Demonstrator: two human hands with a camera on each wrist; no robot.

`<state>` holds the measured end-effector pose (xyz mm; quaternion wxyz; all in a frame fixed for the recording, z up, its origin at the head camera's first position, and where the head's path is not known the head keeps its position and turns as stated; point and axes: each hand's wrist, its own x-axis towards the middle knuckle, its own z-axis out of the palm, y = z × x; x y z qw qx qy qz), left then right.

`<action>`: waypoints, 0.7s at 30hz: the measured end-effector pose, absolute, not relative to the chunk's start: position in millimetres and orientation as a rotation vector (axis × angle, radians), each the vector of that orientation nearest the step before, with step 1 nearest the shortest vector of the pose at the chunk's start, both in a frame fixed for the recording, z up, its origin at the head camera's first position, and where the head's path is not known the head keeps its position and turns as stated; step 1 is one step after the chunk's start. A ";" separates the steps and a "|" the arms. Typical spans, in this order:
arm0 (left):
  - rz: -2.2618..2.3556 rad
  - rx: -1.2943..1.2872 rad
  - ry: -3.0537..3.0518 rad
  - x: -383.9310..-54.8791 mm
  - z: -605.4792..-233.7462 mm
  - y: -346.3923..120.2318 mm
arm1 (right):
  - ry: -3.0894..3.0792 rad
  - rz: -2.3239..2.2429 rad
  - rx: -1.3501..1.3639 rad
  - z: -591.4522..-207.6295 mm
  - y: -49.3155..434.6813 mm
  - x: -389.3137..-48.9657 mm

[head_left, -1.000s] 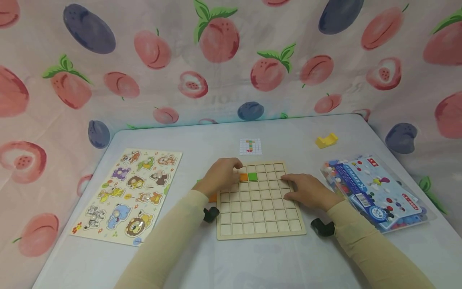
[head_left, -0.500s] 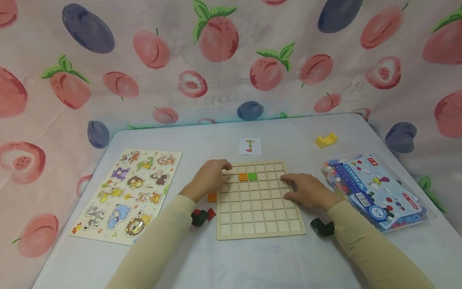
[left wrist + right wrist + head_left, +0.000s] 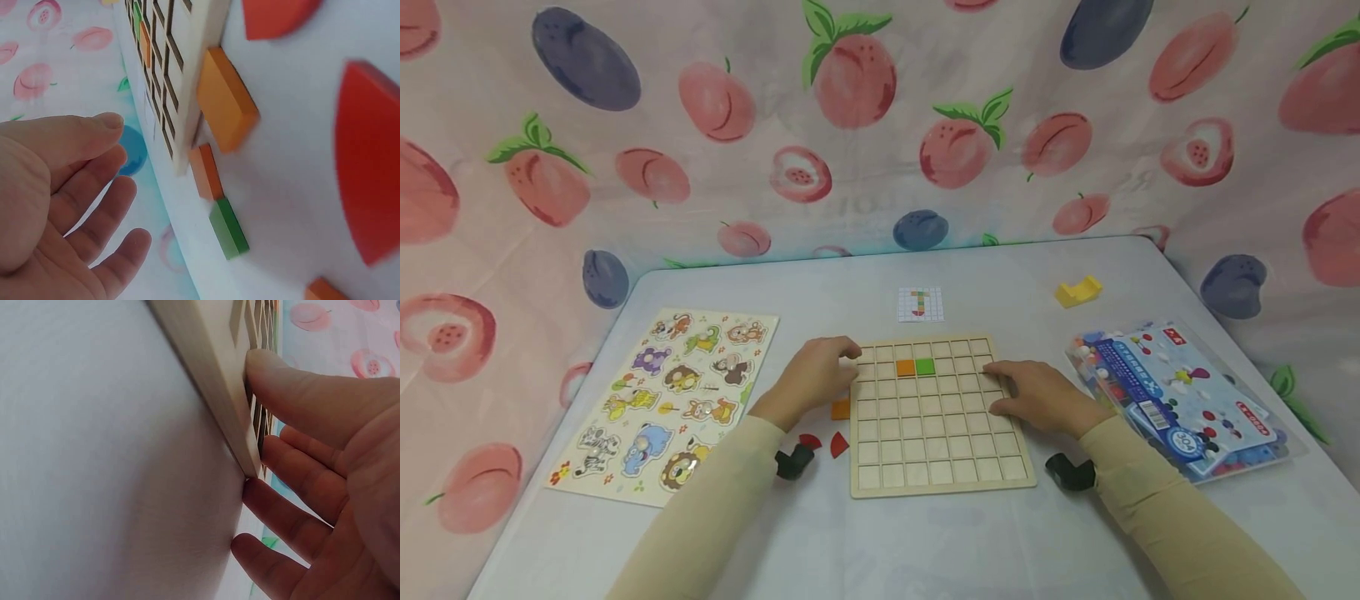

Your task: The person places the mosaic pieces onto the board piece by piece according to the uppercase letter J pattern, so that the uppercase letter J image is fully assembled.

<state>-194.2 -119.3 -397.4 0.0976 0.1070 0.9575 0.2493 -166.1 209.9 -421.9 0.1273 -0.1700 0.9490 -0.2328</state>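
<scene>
A wooden grid board lies on the table in the head view, an orange square tile and a green one side by side in its cells. My left hand hovers by the board's far left corner, and nothing is between its loosely bent fingers. Loose pieces lie below it: an orange block, a smaller orange one, a green one and red quarter-circle pieces. My right hand rests at the board's right edge, thumb and fingertips touching it.
Behind the board lies a small pattern card. An animal puzzle board is on the left. To the right stands a clear box of colourful parts with a blue printed sheet, and a yellow holder sits farther back.
My left hand has drawn back leftward from over the board to beside its left edge, uncovering red pieces and the loose orange block. The right hand has stayed at the right edge.
</scene>
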 end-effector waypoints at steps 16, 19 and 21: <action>0.725 0.282 2.829 -191.6 -406.5 -142.7 | 2.760 -0.671 -0.494 -423.5 210.1 -167.3; 0.717 0.285 2.826 -192.1 -409.2 -144.7 | 2.759 -0.667 -0.489 -423.3 209.9 -167.1; 0.706 0.288 2.823 -192.4 -411.0 -145.9 | 2.759 -0.666 -0.488 -423.2 209.7 -167.0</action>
